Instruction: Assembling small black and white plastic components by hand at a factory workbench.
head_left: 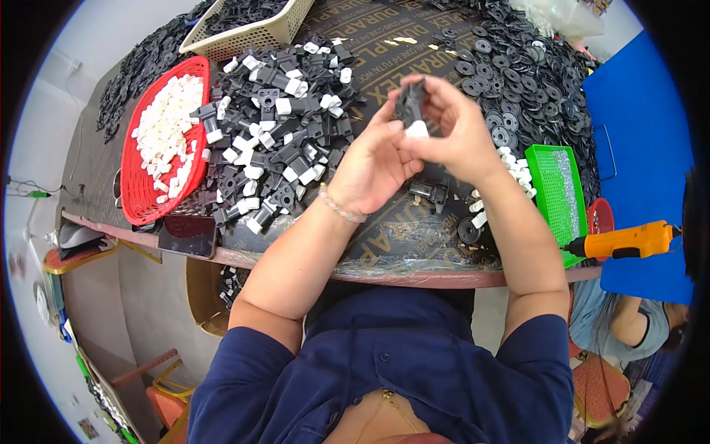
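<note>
At one o'clock I see the right hand (461,132) gripping a small black plastic part with a white end (411,107); whether the curled left hand (370,169) grips it too, I cannot tell

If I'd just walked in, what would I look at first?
Probably the bright orange power tool on the right, by the green tray. Then the heap of black-and-white parts left of the middle, beside a red basket of white pieces. Between the left hand and right hand is a black part with white on it.
</note>
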Motion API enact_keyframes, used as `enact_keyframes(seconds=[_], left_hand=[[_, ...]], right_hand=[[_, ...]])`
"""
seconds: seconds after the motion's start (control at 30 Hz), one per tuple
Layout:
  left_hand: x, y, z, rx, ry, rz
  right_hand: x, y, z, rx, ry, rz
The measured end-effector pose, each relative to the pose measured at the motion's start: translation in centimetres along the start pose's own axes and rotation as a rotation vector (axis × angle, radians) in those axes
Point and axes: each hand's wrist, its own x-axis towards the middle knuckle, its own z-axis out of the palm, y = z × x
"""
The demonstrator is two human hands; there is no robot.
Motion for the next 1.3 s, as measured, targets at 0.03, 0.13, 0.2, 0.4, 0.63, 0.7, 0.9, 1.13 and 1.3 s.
enact_keyframes(seconds=[0.03, 0.13, 0.2, 0.4, 0.63, 0.7, 0.9, 1.13, 1.3], left_hand=[[0.3, -0.1, -0.4, -0.054, 0.004, -0.030], [0.4, -0.3, -1.3, -0.109, 0.127, -0.078], [0.7, -0.3, -1.7, -0.079, 0.198, -0.046], [1.2, 0.3, -2.1, 0.082, 0.255, 0.049], [0.3, -0.5, 0.3, 0.361, 0.162, 0.100], [0.1, -0.9, 0.9, 0.636, 0.160, 0.122], [0.0, -1.9, 0.0, 1.029, 0.075, 0.180], [-0.2, -2.2, -0.6, 1.877, -0.304, 0.402], [-0.1, -2.5, 0.1, 1.730, -0.231, 0.060]], right_hand=[[1.2, -0.4, 0.1, -0.075, 0.031, -0.031], [5.3, -0.8, 2.6, -0.348, 0.039, -0.193], [8.2, -1.4, 5.1, -0.511, 0.037, -0.260], [13.7, -0.9, 5.8, -0.652, -0.210, -0.293], [4.6, -1.4, -10.6, -1.136, -0.134, 0.124], [0.9, -0.3, -11.8, -1.187, -0.027, 0.311], [-4.0, 3.5, -8.4, -1.037, 0.025, 0.301], [-4.8, 1.5, -9.3, -0.872, 0.151, 0.191], [-4.8, 2.3, -8.8, -0.638, 0.159, 0.321]])
